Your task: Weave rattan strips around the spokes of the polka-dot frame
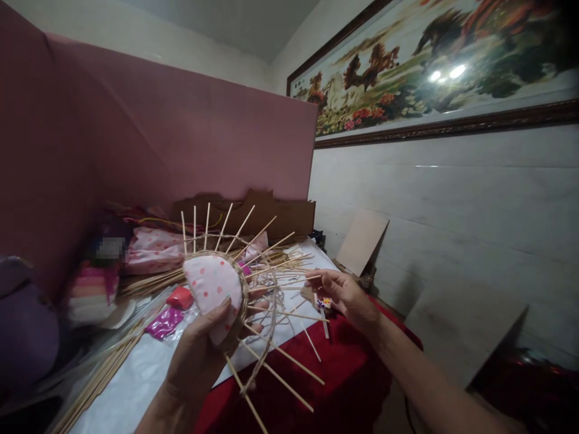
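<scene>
My left hand [199, 349] grips a half-round piece [212, 286] covered in pale pink cloth with red spots, thumb on its face and fingers behind. A braided twine edge [245, 295] runs round its curve. Thin wooden sticks [284, 358] fan out from that edge, and a strand of twine [272, 325] crosses them farther out. At the right, my right hand [341, 292] is closed, its fingertips pinched at the end of one stick [294, 278]. Whether twine is also between those fingers cannot be made out.
A white sheet [312, 256] and red cloth [362, 355] cover the table. Loose sticks [154, 282], a red lump [180, 297], a purple packet [165, 323] and spotted cloth [154, 247] lie at left. Cardboard [289, 217] stands behind; a board [363, 241] leans on the wall.
</scene>
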